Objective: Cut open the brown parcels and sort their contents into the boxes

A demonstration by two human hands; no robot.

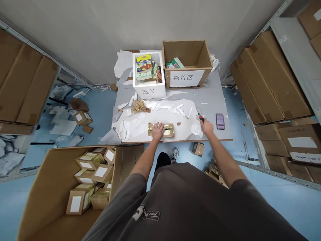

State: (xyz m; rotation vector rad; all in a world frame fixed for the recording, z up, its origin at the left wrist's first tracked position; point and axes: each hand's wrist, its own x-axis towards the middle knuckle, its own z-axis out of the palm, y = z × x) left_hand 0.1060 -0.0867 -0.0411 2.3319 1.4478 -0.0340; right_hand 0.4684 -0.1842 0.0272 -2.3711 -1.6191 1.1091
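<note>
A small box wrapped in shiny brown tape lies flat near the front edge of the table. On its left end rests my left hand, fingers spread over the top. Away to the right, above the table, my right hand is closed around a utility knife with a red and black handle, its tip pointing up and left. The knife and the box are well apart. Torn white paper strips and a crumpled ball of brown tape lie behind the box.
At the table's back stand a white foam box of small packages and an open carton. A phone lies at the right. A large carton of parcels stands front left; shelves flank the table.
</note>
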